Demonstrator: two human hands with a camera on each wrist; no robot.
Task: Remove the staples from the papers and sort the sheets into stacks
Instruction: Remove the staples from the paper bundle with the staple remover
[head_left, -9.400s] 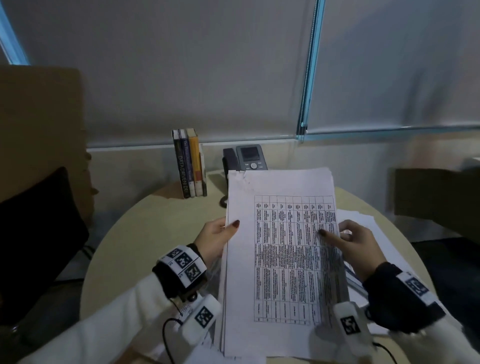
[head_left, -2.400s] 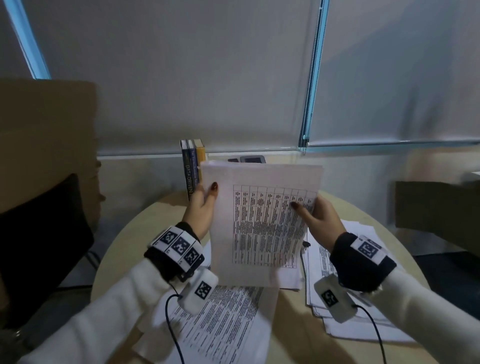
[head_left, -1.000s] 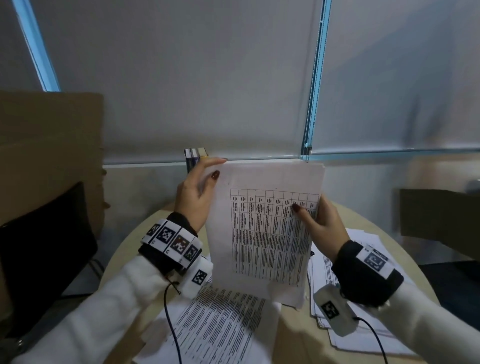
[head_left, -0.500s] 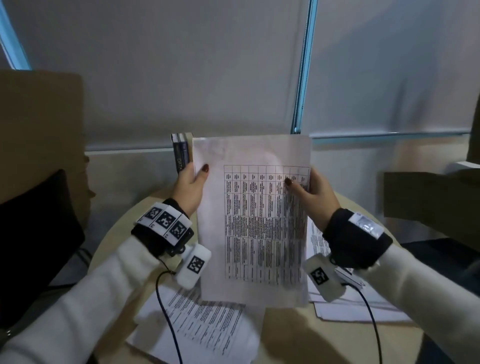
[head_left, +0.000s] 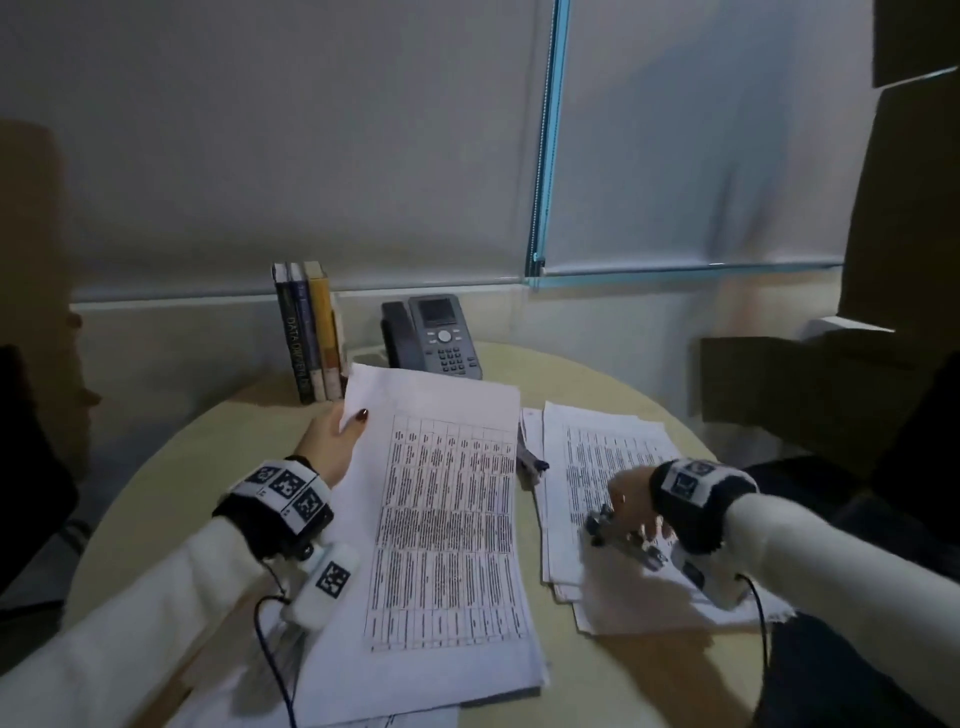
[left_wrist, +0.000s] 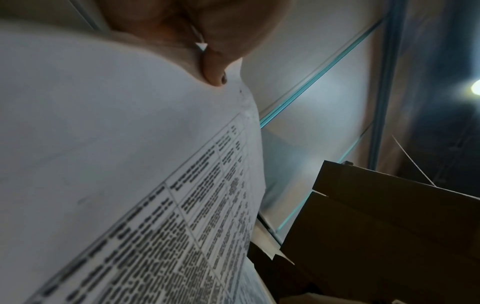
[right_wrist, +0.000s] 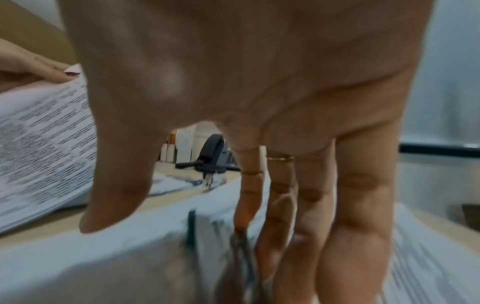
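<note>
A person in white sleeves sits at a round, pale surface (head_left: 597, 374) scattered with printed sheets. The left hand (head_left: 332, 447) holds a bundle of table-printed papers (head_left: 441, 519) by its far left corner, thumb on top and fingers underneath, so this grip is closed on the bundle; the far end is lifted while the near end rests on other sheets lying on the surface. In the left wrist view the thumb (left_wrist: 213, 70) presses down on the top sheet near its corner.

To the right, a loose stack of sheets (head_left: 618, 462) lies flat. The right hand (head_left: 631, 504) hangs over it, fingers pointing down and nearly straight, their tips at a small metal tool (head_left: 618, 535) lying on the stack; motion blur hides whether this grip has closed on the tool, and I cannot tell. A second small dark tool (head_left: 532, 462) lies between the bundle and the stack.

At the far edge of the surface stand three upright books (head_left: 309, 332) and, just to their right, a grey desk phone (head_left: 434, 338). Behind them hang drawn blinds (head_left: 311, 130).
</note>
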